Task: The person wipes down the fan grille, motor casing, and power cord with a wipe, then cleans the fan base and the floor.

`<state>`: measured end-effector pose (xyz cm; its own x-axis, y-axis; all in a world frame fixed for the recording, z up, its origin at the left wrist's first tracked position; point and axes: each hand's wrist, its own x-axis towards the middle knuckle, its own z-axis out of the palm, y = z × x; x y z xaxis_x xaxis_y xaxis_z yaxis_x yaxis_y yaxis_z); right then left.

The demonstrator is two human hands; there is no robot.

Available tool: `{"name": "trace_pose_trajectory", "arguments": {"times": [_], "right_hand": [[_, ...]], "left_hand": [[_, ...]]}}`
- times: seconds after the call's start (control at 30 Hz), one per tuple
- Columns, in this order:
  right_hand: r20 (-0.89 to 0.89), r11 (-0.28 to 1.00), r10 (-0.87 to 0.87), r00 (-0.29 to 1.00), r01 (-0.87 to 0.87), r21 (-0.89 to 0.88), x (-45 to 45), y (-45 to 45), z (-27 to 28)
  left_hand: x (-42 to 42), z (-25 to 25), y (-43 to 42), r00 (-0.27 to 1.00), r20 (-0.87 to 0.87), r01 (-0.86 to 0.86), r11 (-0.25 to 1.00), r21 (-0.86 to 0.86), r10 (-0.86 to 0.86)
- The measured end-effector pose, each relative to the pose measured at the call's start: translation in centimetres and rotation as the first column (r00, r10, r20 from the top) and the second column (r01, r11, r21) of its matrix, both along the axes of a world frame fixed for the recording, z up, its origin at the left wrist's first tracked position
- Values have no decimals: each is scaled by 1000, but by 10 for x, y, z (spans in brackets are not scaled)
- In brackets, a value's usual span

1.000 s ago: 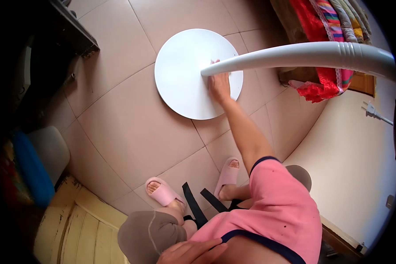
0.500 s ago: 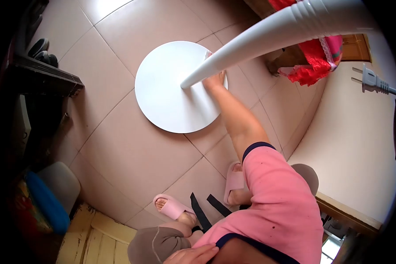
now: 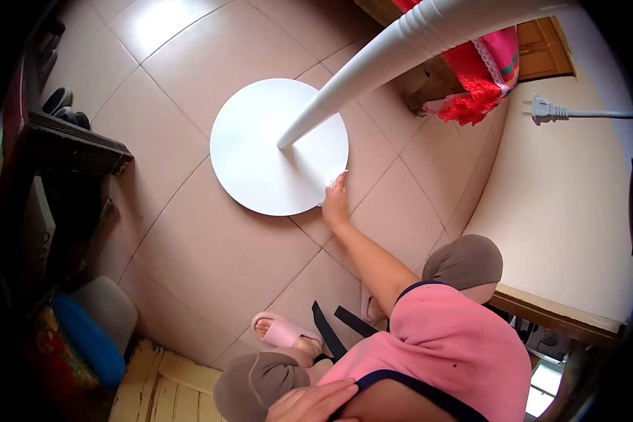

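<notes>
My right hand reaches down to the near right edge of a round white base, its fingers pressed on a small white cloth or tissue. From the middle of the base a thick white pole rises towards the upper right, out of view. My left hand lies at the bottom, near my knee and the dark hem of the pink sleeve; its fingers are partly seen, lying extended, and nothing shows in it.
Dark wooden furniture with shoes stands left. A yellow wooden piece and blue cushion are lower left. A plug hangs at right, near red lace cloth. A pink slipper is on the tiled floor.
My right hand has moved from behind the pole round to the near right edge of the base, with the white cloth. The view has shifted, and the base now appears farther left and lower.
</notes>
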<state>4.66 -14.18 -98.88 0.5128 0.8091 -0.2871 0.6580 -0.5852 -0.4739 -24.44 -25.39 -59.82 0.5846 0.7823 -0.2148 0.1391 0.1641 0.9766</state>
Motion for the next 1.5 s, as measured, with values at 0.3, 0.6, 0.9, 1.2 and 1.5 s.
{"name": "trace_pose_trajectory", "arguments": {"times": [0.3,0.6,0.9,1.2,1.5], "right_hand": [[669,857,273,691,-491,157,62,66,66],[398,839,502,768,-544,-7,17,52,-17],[213,330,921,326,-944,18,-96,14,-14],[404,827,482,777,-556,81,-45,86,-14],[454,757,558,694,-650,63,-62,62,-4]], "left_hand": [[-8,-3,-4,999,46,19,1000,-20,-18],[-9,-6,-3,998,51,26,999,-40,-23],[-8,-5,10,996,73,53,997,-53,-49],[-8,-11,-1,998,59,-2,999,-36,4],[-13,-10,2,996,85,-14,1000,-11,15]]}}
